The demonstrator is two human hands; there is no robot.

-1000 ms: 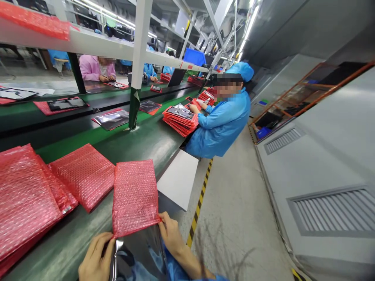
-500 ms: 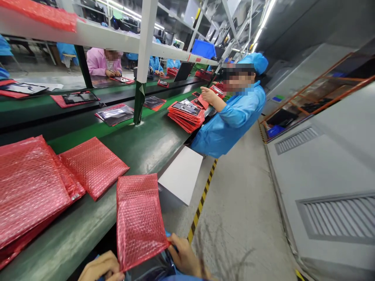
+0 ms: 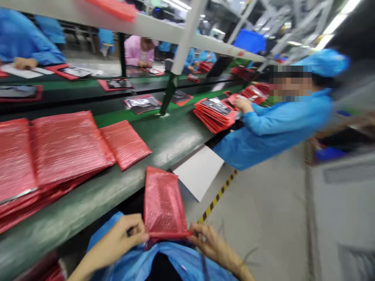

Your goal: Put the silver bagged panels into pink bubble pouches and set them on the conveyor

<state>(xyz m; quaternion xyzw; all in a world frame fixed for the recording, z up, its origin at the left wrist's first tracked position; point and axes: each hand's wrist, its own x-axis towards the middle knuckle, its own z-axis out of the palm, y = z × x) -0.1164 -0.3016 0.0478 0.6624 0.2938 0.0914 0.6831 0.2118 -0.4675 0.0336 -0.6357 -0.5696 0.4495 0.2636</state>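
Note:
A red bubble-wrap bag (image 3: 164, 199) hangs in front of me over my lap, its near edge stretched between both hands. My left hand (image 3: 130, 234) pinches the left near corner with thumb and fingers. At the right near corner, my right hand (image 3: 205, 238) is closed on the same bag. A bulge shows in the middle of the bag; what lies inside is hidden. Left of it, a smaller red bubble bag (image 3: 125, 144) lies on the green bench (image 3: 164, 144), beside a pile of larger red bubble bags (image 3: 68, 148).
A white board or box top (image 3: 200, 171) stands by the bench edge. Further along, a co-worker in blue (image 3: 281, 125) handles a stack of red bags with dark flat parts (image 3: 215, 113). A white post (image 3: 187, 43) rises from the bench. Yellow-black tape (image 3: 218, 197) marks the floor.
My view has turned left and more of my forearms shows. The bag's near edge is now drawn straight between my hands. The co-worker's raised hand has lowered to the stack.

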